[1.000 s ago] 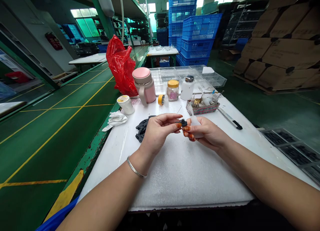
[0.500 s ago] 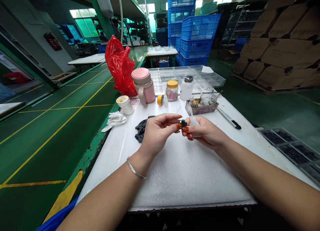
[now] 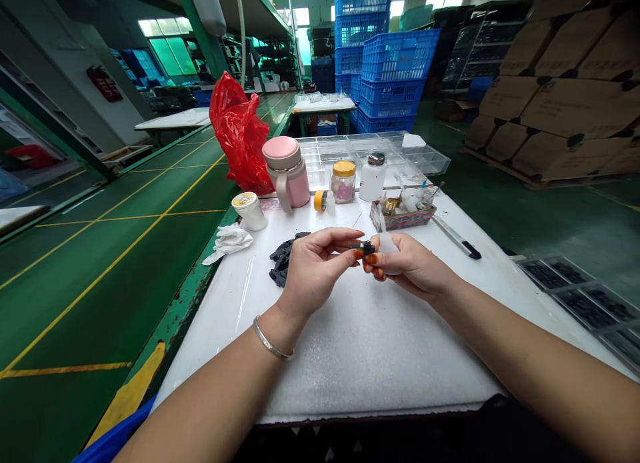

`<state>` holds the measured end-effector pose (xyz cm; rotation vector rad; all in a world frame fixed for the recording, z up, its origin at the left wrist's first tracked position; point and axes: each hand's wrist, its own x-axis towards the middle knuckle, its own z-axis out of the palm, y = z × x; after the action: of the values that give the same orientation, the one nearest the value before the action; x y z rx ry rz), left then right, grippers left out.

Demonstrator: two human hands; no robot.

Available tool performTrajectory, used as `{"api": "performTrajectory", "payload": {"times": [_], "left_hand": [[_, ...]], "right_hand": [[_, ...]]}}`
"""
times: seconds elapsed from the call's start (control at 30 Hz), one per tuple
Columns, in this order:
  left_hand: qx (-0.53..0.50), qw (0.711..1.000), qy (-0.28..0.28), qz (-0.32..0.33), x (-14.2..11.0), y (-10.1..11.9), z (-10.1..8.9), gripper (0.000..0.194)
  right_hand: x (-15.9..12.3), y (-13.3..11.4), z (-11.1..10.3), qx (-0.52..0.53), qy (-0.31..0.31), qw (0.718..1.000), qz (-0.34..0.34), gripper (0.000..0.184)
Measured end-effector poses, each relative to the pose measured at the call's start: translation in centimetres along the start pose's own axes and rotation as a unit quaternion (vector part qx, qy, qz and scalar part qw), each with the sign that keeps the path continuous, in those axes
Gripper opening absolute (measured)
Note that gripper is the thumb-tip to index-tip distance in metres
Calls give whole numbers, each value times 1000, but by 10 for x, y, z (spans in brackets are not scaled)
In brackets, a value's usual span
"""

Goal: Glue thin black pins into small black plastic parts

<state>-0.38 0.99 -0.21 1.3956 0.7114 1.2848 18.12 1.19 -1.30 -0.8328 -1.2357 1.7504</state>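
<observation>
Over the middle of the white foam-topped table, my left hand [image 3: 316,265] pinches a small black plastic part [image 3: 367,247] between thumb and fingers. My right hand [image 3: 417,266] is closed around a small translucent white squeeze bottle [image 3: 387,243], its narrow nozzle pointing up. The right thumb and fingertips also meet the black part's right end. Dark orange stains cover the fingertips of both hands. Partly hidden behind my left hand lies a pile of similar black parts [image 3: 281,259].
A pink mug [image 3: 295,176], a yellow-lidded jar [image 3: 343,183], a white bottle [image 3: 373,177] and a yellow tape roll [image 3: 321,200] stand behind. On the right are a small box of supplies [image 3: 407,216] and a utility knife [image 3: 457,237]; at left, white gloves [image 3: 229,241] and a tub [image 3: 250,211].
Both hands stay nearly in place, still holding the black part and the squeeze bottle. The black part has turned slightly between the fingers. The view has shifted a little.
</observation>
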Motion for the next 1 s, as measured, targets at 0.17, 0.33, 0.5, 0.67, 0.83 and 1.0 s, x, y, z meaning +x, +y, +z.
{"api": "performTrajectory", "payload": {"times": [0.17, 0.33, 0.5, 0.67, 0.83, 1.0], "left_hand": [[6, 1000, -1, 3, 0, 0, 0, 20], [7, 1000, -6, 5, 0, -1, -1, 20], [4, 1000, -5, 11, 0, 0, 0, 20], [6, 1000, -4, 15, -1, 2, 0, 20], [16, 1000, 3, 19, -2, 2, 1, 20], [12, 1000, 3, 20, -2, 3, 1, 19]], "right_hand": [[0, 0, 0, 1, -3, 1000, -3, 22], [1, 0, 0, -3, -5, 1000, -4, 22], [1, 0, 1, -7, -1, 1000, -12, 25], [1, 0, 1, -25, 1, 999, -42, 23], [1, 2, 2, -50, 7, 995, -83, 22], [1, 2, 2, -55, 4, 995, -84, 22]]}}
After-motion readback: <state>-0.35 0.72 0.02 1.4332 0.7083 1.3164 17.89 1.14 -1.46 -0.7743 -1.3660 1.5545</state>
